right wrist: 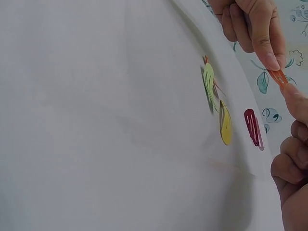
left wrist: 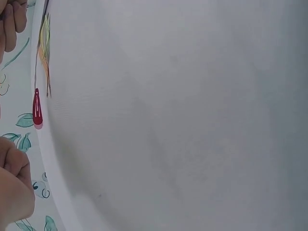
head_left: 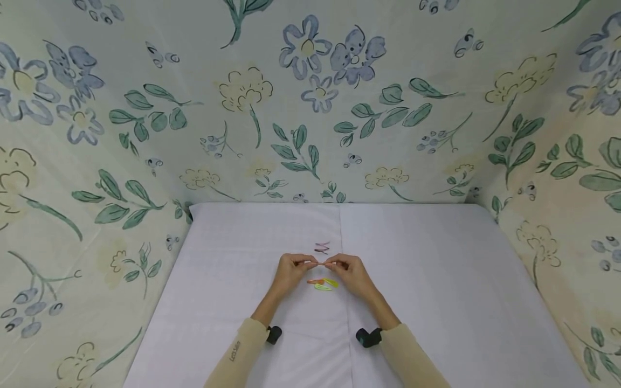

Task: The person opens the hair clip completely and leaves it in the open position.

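An orange snap hair clip [right wrist: 278, 78] is stretched between the two hands, each pinching one end. My left hand [head_left: 292, 269] has it by thumb and finger from the left, my right hand [head_left: 350, 272] from the right. Just beyond the hands lie dark red and pink hair clips [head_left: 322, 248] on the white cloth; a red one [left wrist: 37, 108] shows in the left wrist view. On the near side of the hands, a yellow clip [right wrist: 225, 122], a light green clip [right wrist: 208, 77] and an orange clip [head_left: 315, 282] lie close together, partly overlapping.
A white cloth [head_left: 412, 280] with a fold line covers the table. Floral fabric [head_left: 301, 134] hangs behind the far edge and along both sides. Black wrist cameras [head_left: 370, 337] sit at both sleeve cuffs.
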Available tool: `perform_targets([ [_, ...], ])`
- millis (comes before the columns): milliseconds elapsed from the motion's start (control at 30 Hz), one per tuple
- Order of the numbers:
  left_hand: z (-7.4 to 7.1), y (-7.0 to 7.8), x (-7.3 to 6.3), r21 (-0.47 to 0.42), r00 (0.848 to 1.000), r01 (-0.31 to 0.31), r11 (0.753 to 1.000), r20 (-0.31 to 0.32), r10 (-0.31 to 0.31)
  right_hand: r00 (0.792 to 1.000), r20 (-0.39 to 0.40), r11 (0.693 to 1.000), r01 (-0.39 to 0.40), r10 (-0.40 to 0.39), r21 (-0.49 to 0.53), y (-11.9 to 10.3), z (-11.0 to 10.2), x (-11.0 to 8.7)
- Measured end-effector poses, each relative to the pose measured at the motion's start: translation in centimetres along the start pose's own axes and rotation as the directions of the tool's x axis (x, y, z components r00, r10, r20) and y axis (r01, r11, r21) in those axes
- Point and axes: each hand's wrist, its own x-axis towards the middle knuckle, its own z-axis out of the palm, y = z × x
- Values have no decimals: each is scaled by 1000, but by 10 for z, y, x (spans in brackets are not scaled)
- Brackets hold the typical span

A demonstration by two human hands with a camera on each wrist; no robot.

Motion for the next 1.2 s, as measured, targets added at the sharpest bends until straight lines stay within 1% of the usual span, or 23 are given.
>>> perform_targets([
  [100,-2,-1,1,-13,999,-8,1000,32,8,1000,20,1000,3,-3,3,0,-2,1],
  [200,-3,-1,1,-16,998,-15,1000,53,16,999,34,1000,11,-12,19,1,-3,1],
  [267,-4,0,2,-18,998,-16,1000,64,18,999,43,1000,3,-4,27,2,-4,1],
  [367,-5,0,2,-24,997,-10,1000,81,12,998,56,999,-32,30,25,2,-5,1],
  [433,-5,0,2,-27,995,2,1000,97,0,995,63,997,-72,72,11,1,-5,1],
  [567,-6,0,3,-28,992,18,999,129,-15,990,81,993,-117,118,-20,1,-6,1],
  [667,-7,-1,3,-30,989,28,999,146,-24,989,92,993,-113,115,-23,2,-7,1],
  [733,-7,-1,4,-33,988,28,999,154,-22,991,87,995,-98,99,-11,2,-8,0],
  [867,-5,-1,6,-32,989,16,999,146,-11,998,41,998,-58,57,33,4,-8,0],
  [1033,-3,1,8,-41,995,19,999,94,-16,999,-37,999,14,-12,52,7,-4,0],
  [1100,-2,1,8,-52,997,24,998,76,-20,998,-59,998,29,-26,49,8,-3,1],
  [1200,-1,1,8,-66,998,33,997,59,-29,997,-77,999,21,-18,42,7,-1,0],
])
